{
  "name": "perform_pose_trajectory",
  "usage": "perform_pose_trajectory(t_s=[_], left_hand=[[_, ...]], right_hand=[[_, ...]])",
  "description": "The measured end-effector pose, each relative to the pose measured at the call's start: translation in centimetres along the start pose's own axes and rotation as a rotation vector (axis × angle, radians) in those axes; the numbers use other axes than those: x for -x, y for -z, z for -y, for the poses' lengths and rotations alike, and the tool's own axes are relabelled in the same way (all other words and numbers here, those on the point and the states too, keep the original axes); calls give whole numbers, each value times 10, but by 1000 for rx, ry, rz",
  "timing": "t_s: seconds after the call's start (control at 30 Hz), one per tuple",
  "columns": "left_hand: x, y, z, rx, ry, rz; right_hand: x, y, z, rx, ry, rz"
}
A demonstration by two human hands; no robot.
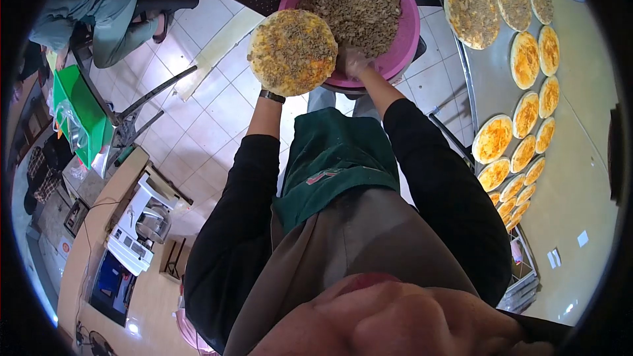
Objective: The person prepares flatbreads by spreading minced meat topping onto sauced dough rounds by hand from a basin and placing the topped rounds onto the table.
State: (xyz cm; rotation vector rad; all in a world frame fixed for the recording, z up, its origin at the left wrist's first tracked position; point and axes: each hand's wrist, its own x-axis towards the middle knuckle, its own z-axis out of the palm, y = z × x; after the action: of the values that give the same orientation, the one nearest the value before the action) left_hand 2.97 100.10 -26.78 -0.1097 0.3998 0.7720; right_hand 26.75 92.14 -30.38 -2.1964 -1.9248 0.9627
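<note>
While topped flatbread is balanced on left hand, right hand, grip closed on filling, is dug into pink bowl; tilt risks topping being spilled.

The basin is seen as smooth pink plastic with a slight sheen, filled with a coarse, crumbly brown mince. The flatbread is noted as rough and matt, speckled with topping. The table is recorded as dull brushed metal; the apron as matt green cloth.
</note>
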Motion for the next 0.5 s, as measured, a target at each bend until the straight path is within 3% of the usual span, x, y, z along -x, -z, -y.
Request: perform_pose_trajectory(t_s=[0.07,0.1,0.17,0.2,0.27,0.3,0.37,0.4,0.47,0.5], left_hand=[[-1,1,-1,2,4,4],[-1,0,-1,5,10,7],[-6,0,3,9,27,24],[-8,1,7,17,43,33],[-16,1,21,32,92,55],[-22,0,29,42,118,70],[-32,-1,45,53,176,105],[-38,-1,51,59,210,124],[-47,-4,64,79,275,166],[-52,-5,68,85,306,190]], right_hand=[[-11,8,-11,-38,-117,353],[-7,16,-19,-35,-114,351],[6,46,-31,-660,-203,211],[10,62,-30,-650,-206,210],[19,113,-20,-1300,-268,207],[17,134,-15,-1291,-274,197],[10,166,-3,-1041,399,-170],[4,178,3,-1033,399,-174],[-10,198,14,-184,521,-199],[-10,208,22,-146,547,-120]])
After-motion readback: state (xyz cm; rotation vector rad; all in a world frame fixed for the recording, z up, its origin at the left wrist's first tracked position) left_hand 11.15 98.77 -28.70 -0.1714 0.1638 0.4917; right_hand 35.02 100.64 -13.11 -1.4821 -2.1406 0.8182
